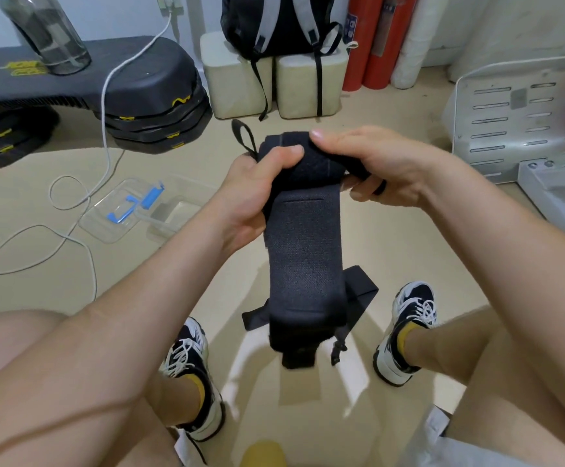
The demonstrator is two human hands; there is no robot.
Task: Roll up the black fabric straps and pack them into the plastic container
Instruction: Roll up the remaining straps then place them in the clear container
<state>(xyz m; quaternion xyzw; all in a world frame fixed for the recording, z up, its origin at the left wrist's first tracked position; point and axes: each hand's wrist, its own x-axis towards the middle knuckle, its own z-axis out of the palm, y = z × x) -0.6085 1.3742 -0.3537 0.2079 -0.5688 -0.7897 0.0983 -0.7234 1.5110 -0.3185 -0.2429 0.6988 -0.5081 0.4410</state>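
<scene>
Upper left of the frame: yellow logo marks on stacked dark step platforms [146, 96], not legible, with a clear bottle [45, 32] on top, cut off by the edge. Top, right of centre: a blue label on red cylinders [365, 45], too small to read, beside a black and grey backpack [274, 25] cropped at the top. Left of centre on the floor: plastic container [176, 214], faint against the floor, next to a clear lid [119, 210] with blue clips and a looping white cable [102, 106]. Centre frame: black fabric strap [303, 257], rolled at its upper end, loose length hanging down between two sneakers [409, 328], lower end blurred over more black webbing [358, 291] on the floor, hard to separate. Left hand [254, 193] clamped round the roll's left side, thumb on top, fingers hidden behind the fabric. Right hand [372, 163] gripping the right side, thumb pressed on top of the roll, fingers curled underneath. Strap well apart from the container.
</scene>
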